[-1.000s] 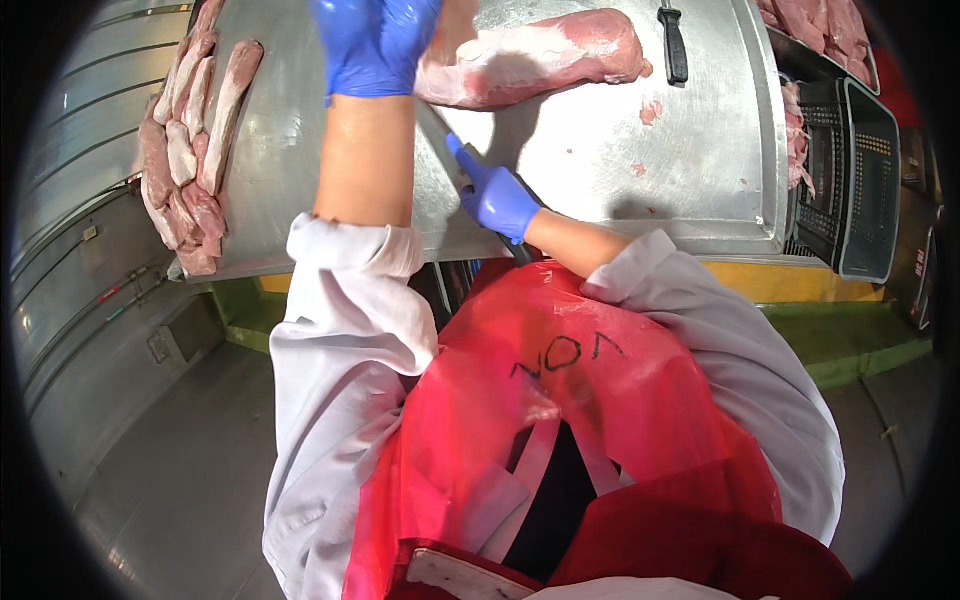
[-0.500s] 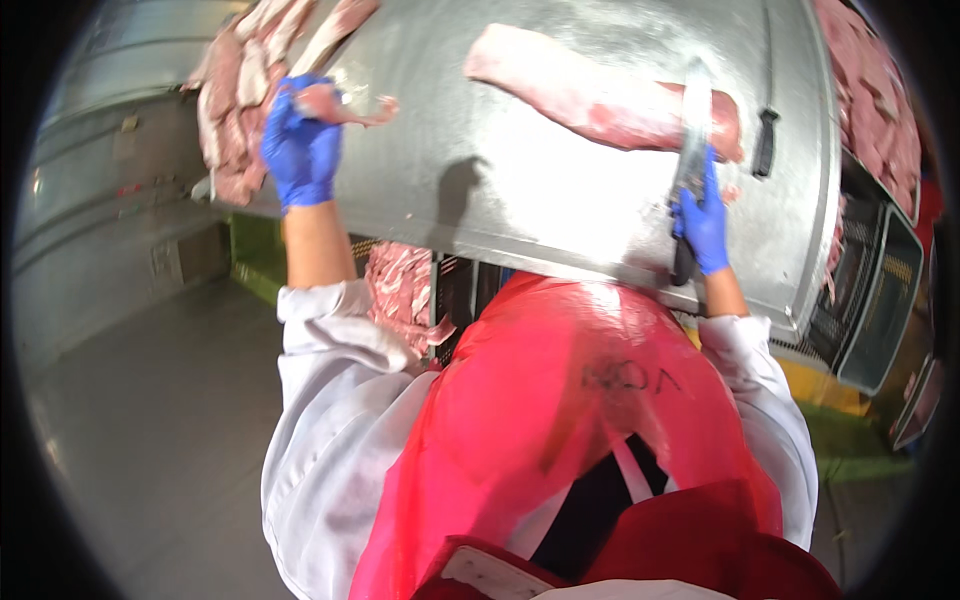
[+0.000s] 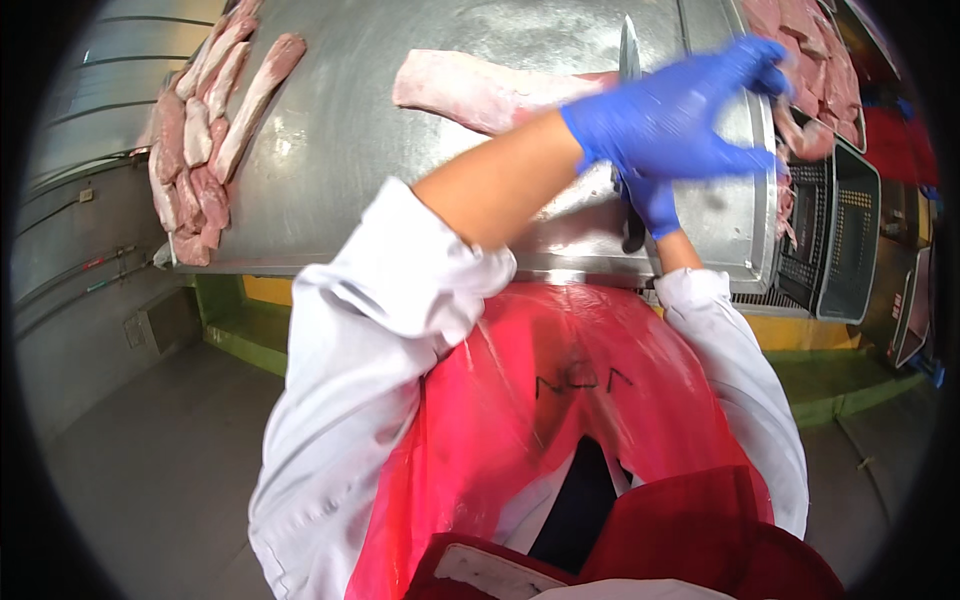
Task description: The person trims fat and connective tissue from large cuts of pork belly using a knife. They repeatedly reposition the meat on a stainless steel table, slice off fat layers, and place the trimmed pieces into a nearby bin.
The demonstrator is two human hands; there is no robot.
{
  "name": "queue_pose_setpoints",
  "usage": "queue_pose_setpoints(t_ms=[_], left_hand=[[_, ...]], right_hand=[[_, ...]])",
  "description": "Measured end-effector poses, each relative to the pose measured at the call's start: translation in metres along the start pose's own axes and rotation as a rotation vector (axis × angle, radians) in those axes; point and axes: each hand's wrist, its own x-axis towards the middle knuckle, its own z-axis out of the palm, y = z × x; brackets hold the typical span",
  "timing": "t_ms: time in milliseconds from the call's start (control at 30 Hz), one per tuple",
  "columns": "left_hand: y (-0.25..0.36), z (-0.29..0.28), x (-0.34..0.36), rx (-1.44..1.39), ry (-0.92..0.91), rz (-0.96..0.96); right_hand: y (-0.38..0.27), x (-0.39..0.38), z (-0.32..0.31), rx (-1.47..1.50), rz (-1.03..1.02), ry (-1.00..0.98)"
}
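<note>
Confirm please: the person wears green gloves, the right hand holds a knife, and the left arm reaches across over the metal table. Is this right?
Not quite: the gloves are blue, not green, as the head view shows on the left hand and right hand. The knife and metal table are as stated.

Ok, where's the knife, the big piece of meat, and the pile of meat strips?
knife (image 3: 628,45): head view, on its blade.
big piece of meat (image 3: 470,90): head view, its middle.
pile of meat strips (image 3: 195,150): head view, pile's middle.
</note>
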Motion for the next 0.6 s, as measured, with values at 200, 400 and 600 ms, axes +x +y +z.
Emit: queue_pose_setpoints(t_ms=[200,400,600], left_hand=[[-0.213,-0.111,-0.129,1.123,-0.174,-0.502],[-0.184,-0.063,-0.247,1.22,0.143,-1.021],[-0.126,-0.015,-0.189,1.073,0.4,-0.286]], right_hand=[[0.004,0.089,0.012,-0.131,-0.113,-0.002],[0.029,0.18,-0.005,-0.47,-0.644,0.148],[0.005,0.201,-0.001,-0.512,-0.291,0.16]])
